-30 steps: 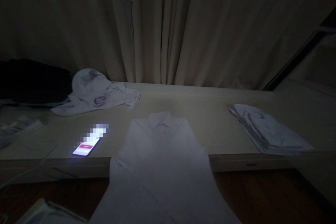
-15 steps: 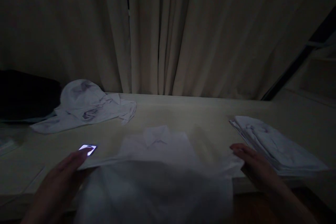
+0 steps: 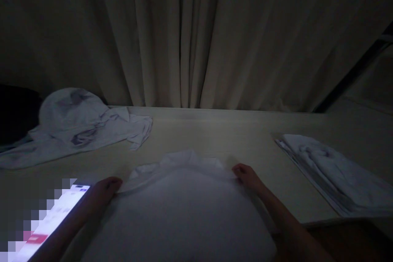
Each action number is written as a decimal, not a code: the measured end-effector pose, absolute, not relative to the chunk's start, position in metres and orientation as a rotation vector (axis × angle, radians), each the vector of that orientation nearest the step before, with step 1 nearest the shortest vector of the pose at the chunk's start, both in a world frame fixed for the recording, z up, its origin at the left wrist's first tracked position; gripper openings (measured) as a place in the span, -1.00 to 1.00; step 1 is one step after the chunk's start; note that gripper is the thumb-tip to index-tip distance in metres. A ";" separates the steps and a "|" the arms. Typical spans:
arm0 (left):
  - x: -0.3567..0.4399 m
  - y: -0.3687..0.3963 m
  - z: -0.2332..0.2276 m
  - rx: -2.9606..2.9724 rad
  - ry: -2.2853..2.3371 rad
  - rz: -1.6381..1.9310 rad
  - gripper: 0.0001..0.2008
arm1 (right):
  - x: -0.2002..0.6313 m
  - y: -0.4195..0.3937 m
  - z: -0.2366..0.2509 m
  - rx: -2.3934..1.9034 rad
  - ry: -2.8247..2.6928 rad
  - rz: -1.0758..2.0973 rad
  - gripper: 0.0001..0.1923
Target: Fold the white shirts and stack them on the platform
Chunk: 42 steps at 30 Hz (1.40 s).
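A white shirt (image 3: 184, 213) spreads from the table toward me, its collar (image 3: 179, 159) at the far end. My left hand (image 3: 107, 188) is closed on the shirt's left edge near the collar end, fingers pinched. On the opposite side my right hand (image 3: 247, 175) pinches the right edge. The cloth between them hangs in a slack, rounded line. A phone (image 3: 58, 213) with a lit screen shows behind my left forearm, partly covered by blocky pixels.
A crumpled white garment (image 3: 82, 118) lies at the back left beside a dark bundle (image 3: 16, 114). Folded white clothes (image 3: 331, 172) form a stack on the right. Behind the pale table (image 3: 221, 131) hangs a beige curtain (image 3: 260, 41).
Both hands have moved closer together and forward, carrying the shirt's edges over the table. The phone now looks much larger and lower in view. The view has shifted slightly.
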<state>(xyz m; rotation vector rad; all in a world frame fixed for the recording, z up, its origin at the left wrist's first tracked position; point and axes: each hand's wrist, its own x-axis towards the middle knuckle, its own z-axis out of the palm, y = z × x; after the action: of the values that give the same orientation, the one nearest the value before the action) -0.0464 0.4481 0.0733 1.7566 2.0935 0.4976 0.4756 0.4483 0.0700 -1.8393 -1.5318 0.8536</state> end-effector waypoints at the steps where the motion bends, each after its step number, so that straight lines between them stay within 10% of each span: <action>1: -0.044 0.447 0.078 1.800 2.104 0.375 -0.60 | 0.477 0.449 0.071 -1.880 -1.681 0.720 -0.72; 11: 0.069 0.472 0.096 2.358 2.057 -0.159 -0.39 | 0.387 0.466 0.107 -1.958 -2.481 0.142 -0.41; 17: 0.068 0.473 0.100 2.357 1.925 -0.334 -0.64 | 0.383 0.477 0.102 -2.112 -2.418 0.181 -0.53; 42: 0.071 0.454 0.186 2.498 1.734 0.147 -0.63 | 0.376 0.466 0.181 -1.422 -2.614 0.251 -0.67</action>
<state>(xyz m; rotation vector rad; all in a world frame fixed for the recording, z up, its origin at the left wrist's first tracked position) 0.0710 0.4544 0.1858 2.4978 1.7337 0.1470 0.3756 0.4660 0.1813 -1.4218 -2.6143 0.2508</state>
